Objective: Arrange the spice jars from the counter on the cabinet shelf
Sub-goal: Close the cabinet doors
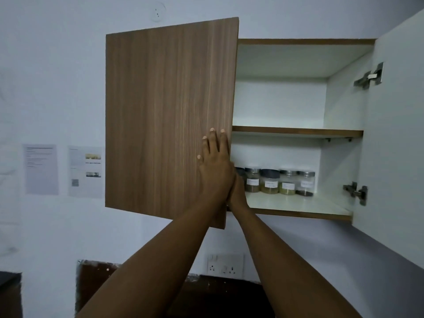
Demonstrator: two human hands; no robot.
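The left cabinet door [169, 120] is showing a mid-brown wood grain with fine vertical streaks. The cabinet interior [280, 99] is showing white, with brown edging along the shelf [298, 131]. The spice jars [277, 182] are showing clear walls, silvery and dark lids, white labels, and yellowish-green, olive and near-black contents. The wall [52, 88] is looking pale bluish-white, carrying white papers [41, 168] with grey print. The socket plate [226, 265] is showing white above a dark brown strip.
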